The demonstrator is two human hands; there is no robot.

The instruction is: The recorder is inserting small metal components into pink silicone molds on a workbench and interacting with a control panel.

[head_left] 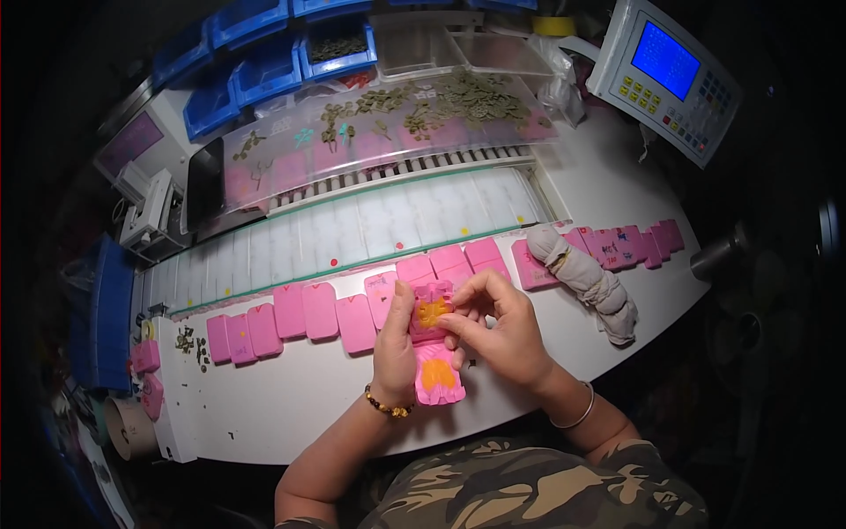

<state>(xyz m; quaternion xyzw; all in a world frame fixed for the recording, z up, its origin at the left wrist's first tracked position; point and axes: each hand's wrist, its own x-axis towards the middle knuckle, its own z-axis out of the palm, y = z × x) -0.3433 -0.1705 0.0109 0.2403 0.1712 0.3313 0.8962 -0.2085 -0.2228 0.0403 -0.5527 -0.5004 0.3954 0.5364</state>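
My left hand [396,351] is closed around a pink rubber mold [428,346], which lies unfolded with one half above the other. Each half has an orange hollow or lining; the lower orange patch [438,375] faces up in full view. Over the upper orange patch [431,314], my right hand [513,337] has its thumb and fingertips pinched together at the mold's right side. Whatever sits between those fingertips is too small or too hidden to make out.
Beyond my hands, closed pink mold blocks [288,310] line the white table, with a rolled grey cloth [589,286] on the right. Farther back are a white conveyor [300,231], a sheet holding green-brown pieces [476,95], blue bins [264,72] and a control panel [663,75].
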